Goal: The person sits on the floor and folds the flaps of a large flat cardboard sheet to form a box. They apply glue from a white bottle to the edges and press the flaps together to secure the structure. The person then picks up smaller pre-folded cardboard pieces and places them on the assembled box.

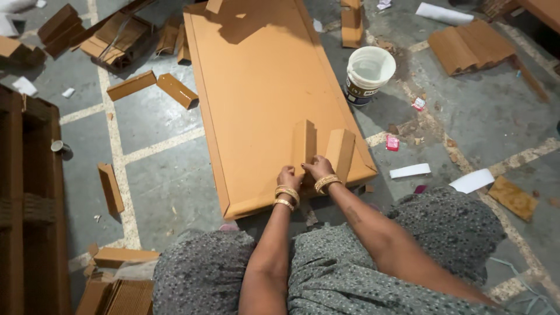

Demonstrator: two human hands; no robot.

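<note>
White bucket [368,73], scattered cardboard offcuts [153,86]

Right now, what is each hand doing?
Left hand: fingers on the left folded cardboard piece, grip unclear.
Right hand: touching the right folded piece, grip unclear.

both arms are stretched forward and downward from the body, forearms converging until the wrists sit close together. the left hand [289,177] is held palm down, its fingers curled and pressed flat at the tips. the right hand [319,168] is set just beside it, fingers bent and pinched together, nearly touching the left. gold bangles are worn on both wrists.
</note>
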